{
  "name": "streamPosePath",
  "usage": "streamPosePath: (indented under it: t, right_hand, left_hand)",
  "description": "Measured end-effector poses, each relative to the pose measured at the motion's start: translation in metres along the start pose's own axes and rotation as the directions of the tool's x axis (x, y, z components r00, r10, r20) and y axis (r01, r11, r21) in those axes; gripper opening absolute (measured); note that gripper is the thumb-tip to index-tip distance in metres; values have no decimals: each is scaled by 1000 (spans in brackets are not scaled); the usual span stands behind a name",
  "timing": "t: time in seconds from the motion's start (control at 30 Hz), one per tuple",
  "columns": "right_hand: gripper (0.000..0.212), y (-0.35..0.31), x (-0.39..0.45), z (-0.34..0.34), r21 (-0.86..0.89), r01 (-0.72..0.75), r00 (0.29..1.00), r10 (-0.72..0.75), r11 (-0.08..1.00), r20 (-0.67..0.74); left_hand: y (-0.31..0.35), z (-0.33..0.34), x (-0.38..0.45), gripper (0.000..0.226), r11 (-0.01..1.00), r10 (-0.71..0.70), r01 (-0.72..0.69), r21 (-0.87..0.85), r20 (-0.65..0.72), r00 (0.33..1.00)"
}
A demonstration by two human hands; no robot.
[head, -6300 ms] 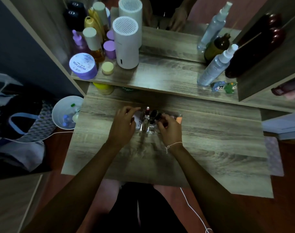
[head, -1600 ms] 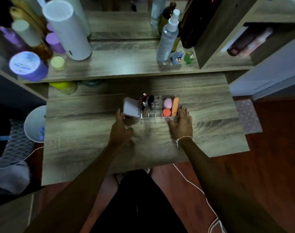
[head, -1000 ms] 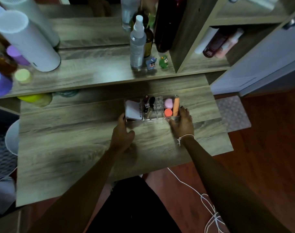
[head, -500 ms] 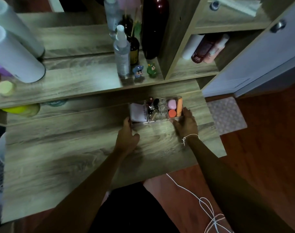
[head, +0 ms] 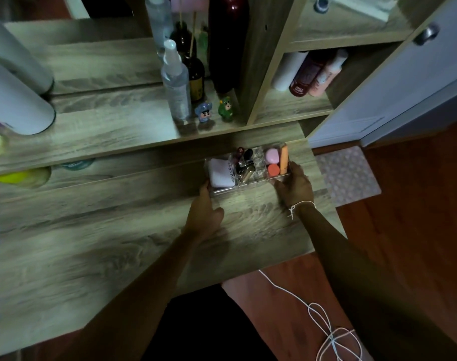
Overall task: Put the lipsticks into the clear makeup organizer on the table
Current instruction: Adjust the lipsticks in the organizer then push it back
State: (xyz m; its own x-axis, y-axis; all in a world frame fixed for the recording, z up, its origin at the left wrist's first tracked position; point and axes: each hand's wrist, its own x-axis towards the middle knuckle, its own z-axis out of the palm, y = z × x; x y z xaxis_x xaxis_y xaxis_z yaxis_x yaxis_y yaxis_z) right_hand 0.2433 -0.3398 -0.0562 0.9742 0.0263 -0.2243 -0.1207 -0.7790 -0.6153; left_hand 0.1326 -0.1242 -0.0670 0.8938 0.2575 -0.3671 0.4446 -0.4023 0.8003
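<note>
The clear makeup organizer (head: 258,157) sits on the wooden table (head: 118,243), toward its far right. Several lipsticks (head: 244,162) stand in its middle cells, dark caps up. A white compact (head: 220,173) fills its left section; pink and orange sponges (head: 273,162) fill the right. My left hand (head: 205,212) grips the organizer's near-left corner. My right hand (head: 293,186) holds its near-right end, fingers wrapped on the side.
A raised shelf (head: 105,126) behind holds a spray bottle (head: 176,82), a brown bottle, two small figurines (head: 214,112) and a white cylinder (head: 11,100). A side cubby (head: 310,74) with tubes stands at right. A white cord (head: 323,321) lies on the floor.
The organizer has slid to the right across the table with both hands holding its ends. The view has swung right, so the left-hand jars have left the frame.
</note>
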Motion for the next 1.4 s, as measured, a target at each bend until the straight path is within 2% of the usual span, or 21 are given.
streamPosePath:
  t: [0.93, 1.23, 1.4]
  right_hand:
    - [68, 6, -2, -9, 20, -71, 997, 71, 997, 12]
    - [73, 11, -7, -4, 8, -84, 996, 84, 996, -1]
    - [72, 13, -27, 4, -36, -122, 992, 120, 992, -38]
  left_hand:
    - [16, 4, 5, 83, 1000, -20, 21, -5, 111, 994]
    - [13, 4, 3, 82, 999, 42, -43, 5, 104, 994]
    - [12, 4, -3, 81, 994, 38, -51, 94, 131, 991]
